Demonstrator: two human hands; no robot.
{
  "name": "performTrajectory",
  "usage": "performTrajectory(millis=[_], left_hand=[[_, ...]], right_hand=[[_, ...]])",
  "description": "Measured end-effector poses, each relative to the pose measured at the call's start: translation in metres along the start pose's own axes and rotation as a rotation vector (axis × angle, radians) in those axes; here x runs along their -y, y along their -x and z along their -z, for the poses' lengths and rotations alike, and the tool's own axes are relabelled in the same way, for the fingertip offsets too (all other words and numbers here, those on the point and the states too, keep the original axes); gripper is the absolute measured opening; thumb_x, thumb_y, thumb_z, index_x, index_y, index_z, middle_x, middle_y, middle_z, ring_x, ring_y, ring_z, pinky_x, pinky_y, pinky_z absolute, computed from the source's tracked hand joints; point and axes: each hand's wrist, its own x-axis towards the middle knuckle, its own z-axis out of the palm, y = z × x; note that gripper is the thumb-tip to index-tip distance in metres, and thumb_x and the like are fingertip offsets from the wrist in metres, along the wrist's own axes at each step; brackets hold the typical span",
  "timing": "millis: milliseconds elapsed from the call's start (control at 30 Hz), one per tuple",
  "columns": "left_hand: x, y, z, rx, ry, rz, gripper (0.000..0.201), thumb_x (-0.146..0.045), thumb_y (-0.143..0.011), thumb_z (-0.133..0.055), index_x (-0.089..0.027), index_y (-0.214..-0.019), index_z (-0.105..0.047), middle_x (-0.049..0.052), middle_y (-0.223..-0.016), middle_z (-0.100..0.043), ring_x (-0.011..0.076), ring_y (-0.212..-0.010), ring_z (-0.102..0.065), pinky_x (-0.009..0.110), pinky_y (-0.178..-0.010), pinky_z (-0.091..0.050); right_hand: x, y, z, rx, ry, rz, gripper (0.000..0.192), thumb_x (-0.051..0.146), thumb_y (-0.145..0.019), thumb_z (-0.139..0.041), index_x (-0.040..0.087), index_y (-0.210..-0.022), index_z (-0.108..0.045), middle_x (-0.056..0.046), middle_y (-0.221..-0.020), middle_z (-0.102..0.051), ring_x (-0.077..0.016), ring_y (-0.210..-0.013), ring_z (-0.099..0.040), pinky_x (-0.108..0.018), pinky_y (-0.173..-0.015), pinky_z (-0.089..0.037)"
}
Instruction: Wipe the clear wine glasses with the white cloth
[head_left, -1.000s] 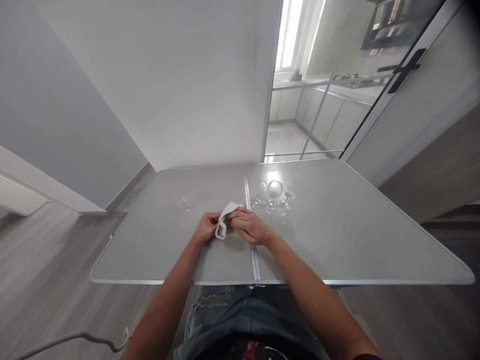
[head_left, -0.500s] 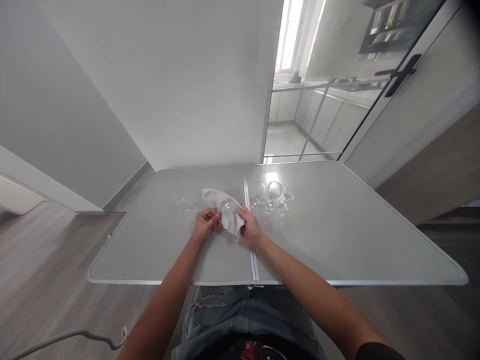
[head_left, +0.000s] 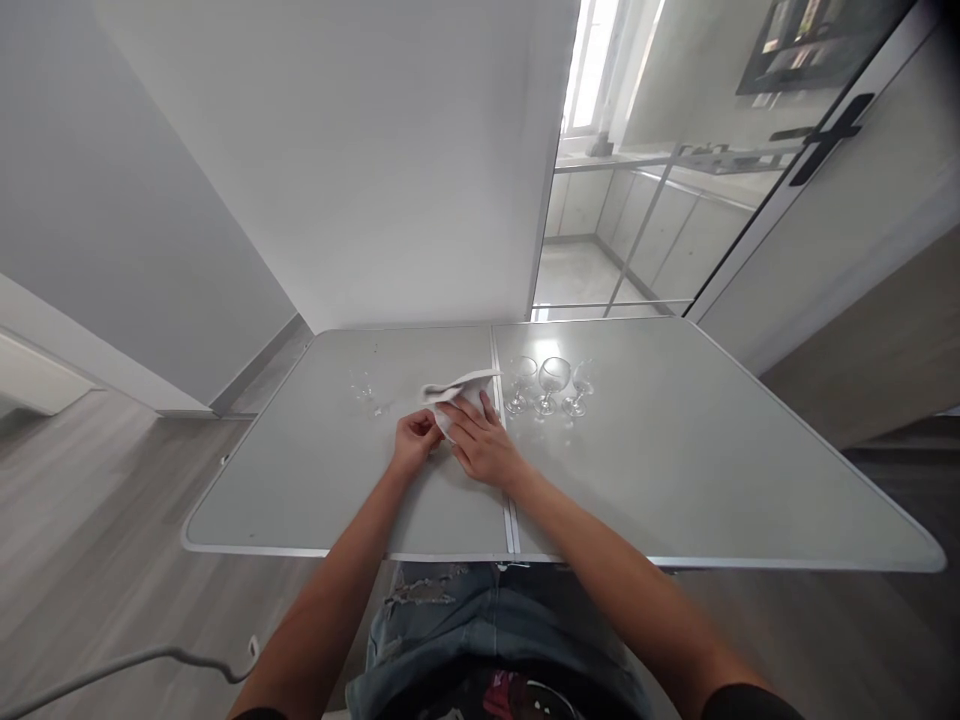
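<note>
Wiping a glass with a white cloth [head_left: 459,388] near the table's [head_left: 675,470] far edge, the left hand [head_left: 415,440] pinches what looks like the stem while the right hand [head_left: 480,445] presses the cloth around the bowl, so the next move likely calls for turning it gently.

Head-worn camera, looking forward and down, table [head_left: 675,470] near, wall beyond

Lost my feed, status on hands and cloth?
Both hands, left and right, on white cloth. Three glasses upright to its right, apart.

table [head_left: 675,480] | three glasses [head_left: 546,385] right | two glasses [head_left: 366,388] left | cable [head_left: 135,665] on floor
</note>
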Motion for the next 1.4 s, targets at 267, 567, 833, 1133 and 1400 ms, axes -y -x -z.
performTrajectory(millis=[267, 567, 833, 1133, 1400], left_hand=[[0.0, 0.005, -0.001, 0.158, -0.28, -0.116, 0.035, -0.045, -0.079, -0.075, -0.013, -0.065, -0.067, 0.0, -0.058, -0.057, 0.0094, -0.054, -0.046, 0.023, -0.052, -0.034], [-0.002, 0.005, 0.001, 0.17, -0.224, -0.04, 0.03, -0.043, -0.074, -0.081, -0.013, -0.074, -0.076, 0.005, -0.065, -0.069, 0.0138, -0.058, -0.057, 0.025, -0.057, -0.044], [-0.004, 0.0, 0.002, -0.043, -0.066, -0.055, 0.034, -0.045, -0.072, -0.082, -0.013, -0.071, -0.071, 0.003, -0.061, -0.067, 0.0109, -0.053, -0.056, 0.022, -0.052, -0.044], [-0.003, 0.0, 0.0, -0.044, -0.013, -0.047, 0.036, -0.047, -0.075, -0.08, -0.014, -0.072, -0.067, 0.0, -0.059, -0.061, 0.0071, -0.047, -0.046, 0.02, -0.046, -0.035], [-0.009, 0.004, -0.003, 0.056, -0.055, -0.015, 0.038, -0.047, -0.075, -0.08, -0.013, -0.07, -0.065, -0.001, -0.054, -0.057, 0.0067, -0.046, -0.044, 0.02, -0.045, -0.033]], right_hand=[[-0.008, -0.005, 0.011, 0.014, 0.025, -0.19, 0.024, 0.023, -0.09, -0.052, 0.021, -0.112, -0.062, -0.012, -0.103, -0.068, -0.0278, -0.103, -0.057, -0.046, -0.099, -0.041], [-0.027, -0.008, 0.008, -0.181, -0.84, -0.77, 0.037, 0.051, -0.091, -0.047, 0.021, -0.072, -0.057, 0.001, -0.068, -0.055, -0.0157, -0.066, -0.051, -0.028, -0.064, -0.042], [-0.013, -0.005, -0.008, -0.286, -1.286, -0.791, 0.049, 0.067, -0.091, -0.051, 0.024, -0.112, -0.058, -0.004, -0.094, -0.065, -0.02, -0.093, -0.063, -0.032, -0.08, -0.054], [-0.013, 0.002, -0.018, -0.336, -0.508, -0.432, 0.054, 0.046, -0.098, -0.049, 0.028, -0.147, -0.034, -0.012, -0.14, -0.046, -0.0281, -0.132, -0.045, -0.049, -0.115, -0.035], [-0.018, -0.004, 0.009, -0.233, -0.576, -0.403, 0.06, 0.045, -0.087, -0.067, 0.022, -0.139, -0.047, -0.011, -0.133, -0.056, -0.0255, -0.122, -0.055, -0.041, -0.106, -0.044]])
